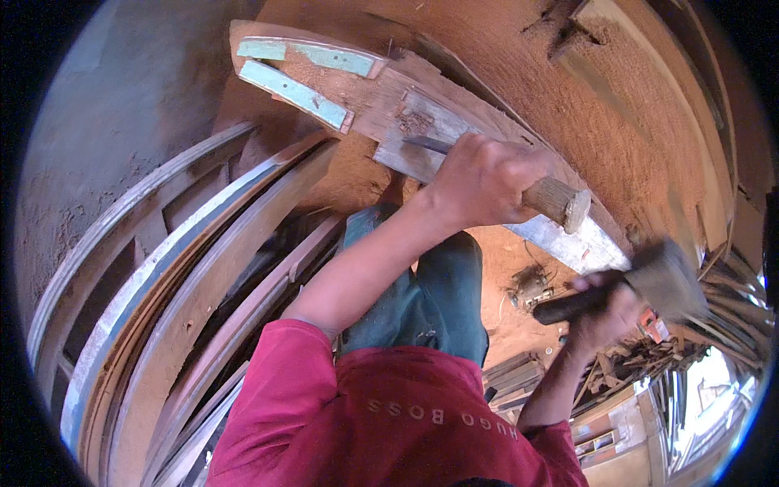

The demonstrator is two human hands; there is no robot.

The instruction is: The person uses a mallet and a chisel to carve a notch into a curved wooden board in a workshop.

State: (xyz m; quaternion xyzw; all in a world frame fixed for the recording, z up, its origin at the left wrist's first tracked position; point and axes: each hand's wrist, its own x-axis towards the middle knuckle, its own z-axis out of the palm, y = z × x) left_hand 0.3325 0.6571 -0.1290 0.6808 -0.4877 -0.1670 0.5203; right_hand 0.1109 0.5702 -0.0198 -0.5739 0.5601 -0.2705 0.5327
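My left hand (491, 180) is wrapped round a wood chisel (555, 203). Its thick wooden handle sticks out to the right, and the dark blade points left onto a grey-white wooden piece (414, 162). Wood chips lie close to the blade tip, though whether it bites into the wood I cannot tell. That piece rests on a long plank bench (375, 105). To the right, my right hand (607, 318) grips a mallet (669, 280) by its dark handle. The mallet's blocky head is smeared by motion and stands apart from the chisel's butt.
Teal-painted strips (296, 91) form an open V at the bench's far left end. Long curved boards (174, 325) lean along the left side. Sawdust (641, 130) covers the ground. A small machine (531, 286) and wood scraps (633, 369) lie at the right.
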